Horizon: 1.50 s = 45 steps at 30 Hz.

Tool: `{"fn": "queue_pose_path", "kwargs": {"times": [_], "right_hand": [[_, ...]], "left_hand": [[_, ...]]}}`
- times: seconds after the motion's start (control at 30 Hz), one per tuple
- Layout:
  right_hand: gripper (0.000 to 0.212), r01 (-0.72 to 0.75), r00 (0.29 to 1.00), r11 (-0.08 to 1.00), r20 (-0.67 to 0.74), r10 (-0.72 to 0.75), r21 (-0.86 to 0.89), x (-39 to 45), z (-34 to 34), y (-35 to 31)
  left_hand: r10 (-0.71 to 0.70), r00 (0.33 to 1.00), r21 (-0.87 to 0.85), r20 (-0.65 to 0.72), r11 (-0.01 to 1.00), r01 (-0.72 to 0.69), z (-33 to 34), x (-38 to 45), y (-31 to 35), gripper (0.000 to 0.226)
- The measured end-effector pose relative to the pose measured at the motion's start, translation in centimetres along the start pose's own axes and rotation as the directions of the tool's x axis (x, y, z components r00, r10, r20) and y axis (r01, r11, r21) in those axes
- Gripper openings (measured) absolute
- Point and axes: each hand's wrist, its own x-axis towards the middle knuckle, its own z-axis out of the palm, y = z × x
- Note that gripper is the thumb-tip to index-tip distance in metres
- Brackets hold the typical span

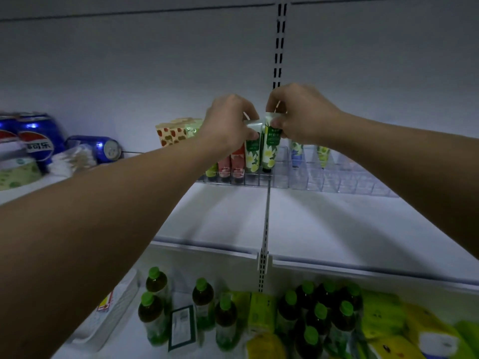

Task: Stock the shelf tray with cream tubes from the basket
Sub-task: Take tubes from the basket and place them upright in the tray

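Two more cream tubes going into a partly stocked tray.

At frame centre the left hand (228,125) pinches the crimped top of one green-and-white cream tube (252,154) and the right hand (300,115) pinches another (270,149), both upright with caps at the clear shelf tray (337,182). Several tubes already stand left of them, two to the right; most right-hand compartments look unfilled. The basket is out of view.

white back panel (129,60) | slotted upright (279,42) | white shelf (220,216) | dim light
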Motion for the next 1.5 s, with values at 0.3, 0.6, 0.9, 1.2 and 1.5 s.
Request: {"fn": "queue_pose_path", "kwargs": {"times": [0.3, 0.6, 0.9, 1.2, 1.5], "right_hand": [[0.019, -0.009, 0.999, 0.998, 0.032, 0.007, 0.068, -0.1, 0.9, 0.6], [0.02, -0.031, 0.999, 0.999, 0.03, 0.031, -0.016, -0.5, 2.2, 0.4], [0.032, -0.054, 0.994, 0.98, 0.084, 0.071, -0.189, -1.7, -1.7, -2.2], [0.044, -0.049, 0.943, 0.99, 0.32, 0.088, -0.13, -7.4, -6.8, -8.7], [0.031, -0.081, 0.872, 0.997, 0.486, 0.061, 0.019, -16.1, -4.2, -13.8]], "left_hand": [[0.013, 1.0, 0.053, 0.012, 0.998, -0.013, 0.9, -0.5, -0.1, 0.04], [0.021, 0.999, 0.176, 0.045, 0.984, -0.029, 0.8, -1.0, 0.2, 0.016], [0.011, 0.997, 0.23, 0.079, 0.973, -0.029, -3.6, -2.1, 1.7, 0.056], [-0.148, 0.962, 0.142, 0.229, 0.983, 0.118, -10.2, -8.3, 4.8, 0.045], [-0.285, 0.928, 0.089, 0.238, 0.958, 0.271, -11.9, -18.6, 3.7, 0.025]]}}
